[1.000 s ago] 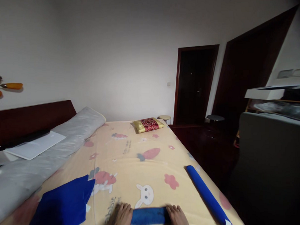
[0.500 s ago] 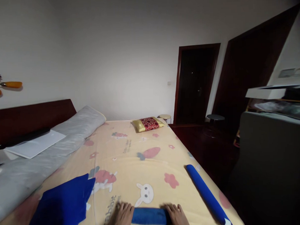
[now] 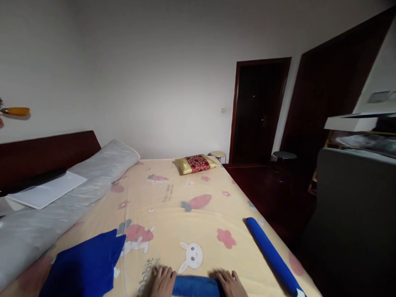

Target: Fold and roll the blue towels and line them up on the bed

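At the bottom of the head view a rolled blue cloth (image 3: 197,287) lies crosswise on the patterned bed sheet (image 3: 175,236). My left hand (image 3: 162,284) is closed over its left end, fingers curled on top. On its right end rests my right hand (image 3: 233,286), likewise curled around the roll. Part of each end is hidden under the fingers. To the right, another blue cloth (image 3: 275,258), tightly rolled with a white label at its near end, lies along the bed edge. A flat stack of blue cloth (image 3: 83,269) lies on the left.
A long grey bedding roll (image 3: 102,186) runs along the headboard (image 3: 45,154), with a white board (image 3: 48,189) on it. A red and gold cushion (image 3: 196,163) sits at the bed's far end. Beyond the right edge stand a round stool (image 3: 284,155) and a dark cabinet (image 3: 362,212).
The held cloth roll has shifted very slightly towards me, with both hands still on its ends. Everything else stays in place.
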`<state>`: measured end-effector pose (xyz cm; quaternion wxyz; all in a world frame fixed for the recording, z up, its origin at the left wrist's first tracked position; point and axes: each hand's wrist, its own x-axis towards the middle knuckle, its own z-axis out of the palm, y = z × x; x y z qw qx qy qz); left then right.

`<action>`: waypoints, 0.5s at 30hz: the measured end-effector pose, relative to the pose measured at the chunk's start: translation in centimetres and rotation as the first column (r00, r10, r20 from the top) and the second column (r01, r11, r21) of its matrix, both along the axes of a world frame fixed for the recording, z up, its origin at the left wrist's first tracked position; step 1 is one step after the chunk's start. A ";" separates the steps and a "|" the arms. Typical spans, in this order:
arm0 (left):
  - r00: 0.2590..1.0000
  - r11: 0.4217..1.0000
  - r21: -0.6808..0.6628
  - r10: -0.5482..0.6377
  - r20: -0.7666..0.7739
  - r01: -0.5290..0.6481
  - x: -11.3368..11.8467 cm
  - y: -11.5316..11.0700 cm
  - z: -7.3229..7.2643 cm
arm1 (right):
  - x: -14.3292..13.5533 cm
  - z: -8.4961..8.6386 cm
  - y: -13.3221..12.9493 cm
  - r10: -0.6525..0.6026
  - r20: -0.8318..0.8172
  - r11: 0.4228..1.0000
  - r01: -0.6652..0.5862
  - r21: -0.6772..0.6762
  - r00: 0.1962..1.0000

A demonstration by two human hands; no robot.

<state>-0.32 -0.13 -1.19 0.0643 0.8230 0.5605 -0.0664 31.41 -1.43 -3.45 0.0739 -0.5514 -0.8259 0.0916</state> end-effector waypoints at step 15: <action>0.972 0.962 -0.196 0.213 0.095 -0.191 -0.5 -0.1 3.3 | 0.2 6.2 1.4 -0.330 -0.784 0.928 0.027 -0.373 0.526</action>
